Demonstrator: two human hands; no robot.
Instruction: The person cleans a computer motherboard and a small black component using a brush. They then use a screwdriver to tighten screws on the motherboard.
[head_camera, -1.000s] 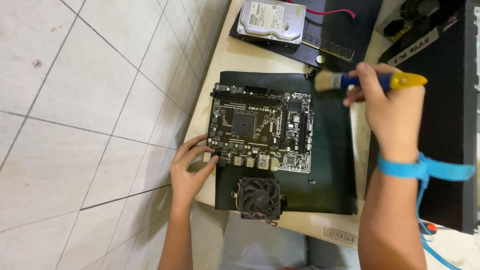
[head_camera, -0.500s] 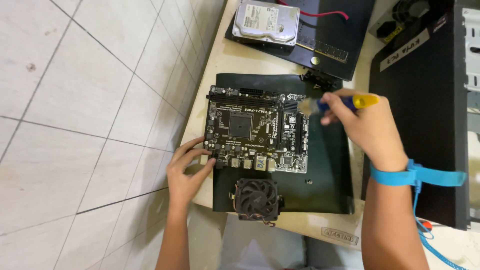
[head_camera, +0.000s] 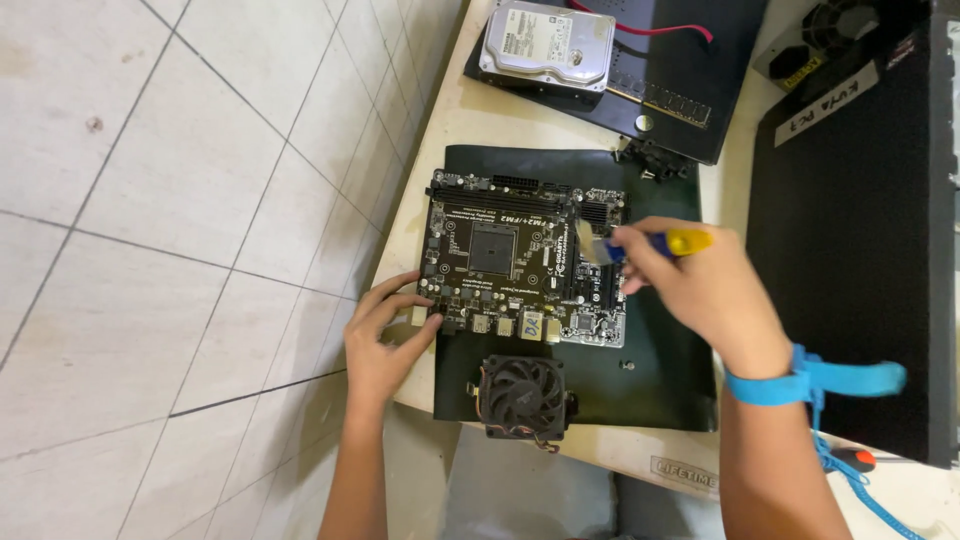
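A black motherboard (head_camera: 505, 255) lies flat on a black mat (head_camera: 655, 375) on a beige table. My left hand (head_camera: 385, 335) rests at the board's near left corner, fingertips pressing on its edge. My right hand (head_camera: 700, 285) grips a small brush with a blue and yellow handle (head_camera: 672, 243). The pale bristles (head_camera: 592, 247) touch the right part of the board. A blue strap (head_camera: 815, 380) circles my right wrist.
A black cooling fan (head_camera: 523, 395) sits on the mat's near edge. A silver hard drive (head_camera: 545, 45) lies on a dark panel at the back, with a memory stick (head_camera: 668, 103) beside it. A black computer case (head_camera: 860, 230) fills the right. Tiled floor lies to the left.
My right hand has come down and leftward with the brush, from above the mat's far right corner onto the board's right side. My left hand has stayed at the board's corner.
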